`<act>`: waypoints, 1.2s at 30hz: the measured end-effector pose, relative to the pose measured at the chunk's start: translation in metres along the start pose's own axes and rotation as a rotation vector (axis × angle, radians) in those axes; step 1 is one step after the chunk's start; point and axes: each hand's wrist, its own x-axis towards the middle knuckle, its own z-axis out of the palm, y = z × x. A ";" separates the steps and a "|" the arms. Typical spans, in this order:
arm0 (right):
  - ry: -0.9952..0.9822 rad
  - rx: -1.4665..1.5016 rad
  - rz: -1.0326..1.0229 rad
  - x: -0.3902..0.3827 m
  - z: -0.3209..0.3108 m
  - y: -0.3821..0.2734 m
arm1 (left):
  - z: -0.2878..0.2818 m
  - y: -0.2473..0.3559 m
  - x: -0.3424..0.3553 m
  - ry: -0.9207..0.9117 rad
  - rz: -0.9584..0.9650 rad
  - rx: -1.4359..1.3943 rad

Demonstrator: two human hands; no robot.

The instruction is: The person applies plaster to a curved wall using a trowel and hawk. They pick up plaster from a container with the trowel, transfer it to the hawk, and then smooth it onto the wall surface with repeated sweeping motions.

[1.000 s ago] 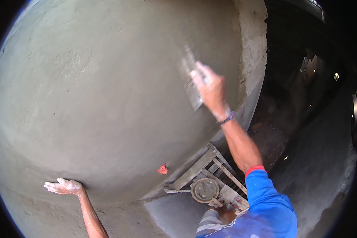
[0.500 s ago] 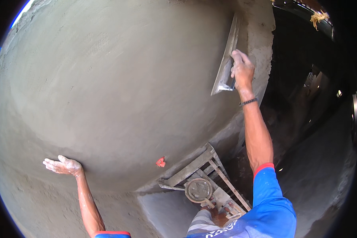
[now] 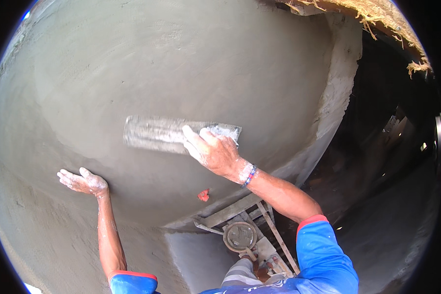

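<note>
My right hand (image 3: 213,149), dusted white and wearing a bracelet at the wrist, grips a long rectangular metal trowel (image 3: 152,134), which lies level across the smooth grey plastered wall (image 3: 103,73). My left hand (image 3: 83,180) rests open against the lower left of the wall, its fingers stretched out and whitened. A small red patch (image 3: 204,195) shows on the plaster below the trowel.
Below me stands a wooden platform (image 3: 235,206) with a round bucket (image 3: 240,234) of grey mix on it, beside my legs. A rough pale edge (image 3: 343,88) borders the wall before a dark space at right. Frayed straw-coloured material (image 3: 394,19) hangs at the upper right.
The trowel has swung from upright near the wall's right edge to level, moving left and down with my right hand. My left hand has shifted up. More straw-coloured material shows at top right.
</note>
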 end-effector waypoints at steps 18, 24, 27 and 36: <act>0.130 -0.235 -0.069 -0.014 -0.026 0.068 | -0.001 0.004 -0.006 -0.030 -0.012 -0.033; -0.142 -0.130 0.002 -0.183 0.075 0.057 | 0.009 0.004 -0.006 -0.015 -0.012 -0.070; -0.155 -0.089 -0.062 -0.195 0.063 0.076 | 0.007 -0.003 0.006 0.015 0.006 0.015; 0.528 -0.142 0.183 -0.037 -0.145 0.219 | 0.009 -0.012 0.001 0.049 0.101 -0.018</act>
